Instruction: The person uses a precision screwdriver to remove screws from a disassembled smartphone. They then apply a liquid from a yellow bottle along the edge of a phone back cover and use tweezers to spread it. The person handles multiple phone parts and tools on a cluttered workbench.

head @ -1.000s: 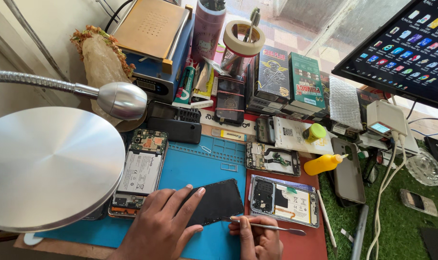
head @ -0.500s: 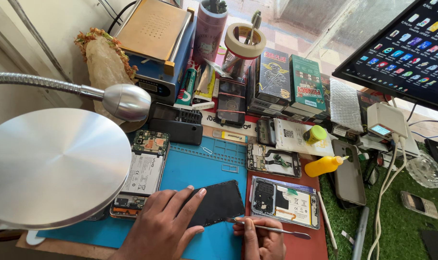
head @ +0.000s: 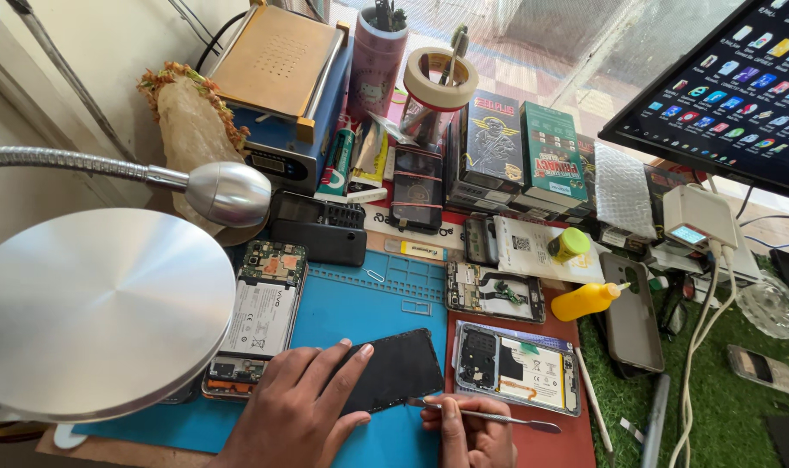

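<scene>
My left hand (head: 299, 412) lies flat on a black phone screen panel (head: 394, 368), pinning it to the blue work mat (head: 360, 295). A thin metal spudger (head: 490, 418) is pinched in my right hand (head: 468, 433), its tip at the panel's lower right edge. An opened phone with a white battery (head: 260, 316) lies left of my left hand. A second opened phone body (head: 516, 364) lies right of the panel, and a third opened frame (head: 496, 292) sits behind it.
A round metal lamp head (head: 91, 312) on a gooseneck covers the left. A yellow squeeze bottle (head: 585, 301), a grey phone case (head: 633, 321), boxes (head: 516, 152), a tape roll (head: 440, 78), a heating plate machine (head: 282, 74) and a monitor (head: 733, 87) crowd the back and right.
Both hands keep their places on the panel. The spudger tip has crept slightly left along the panel's lower edge.
</scene>
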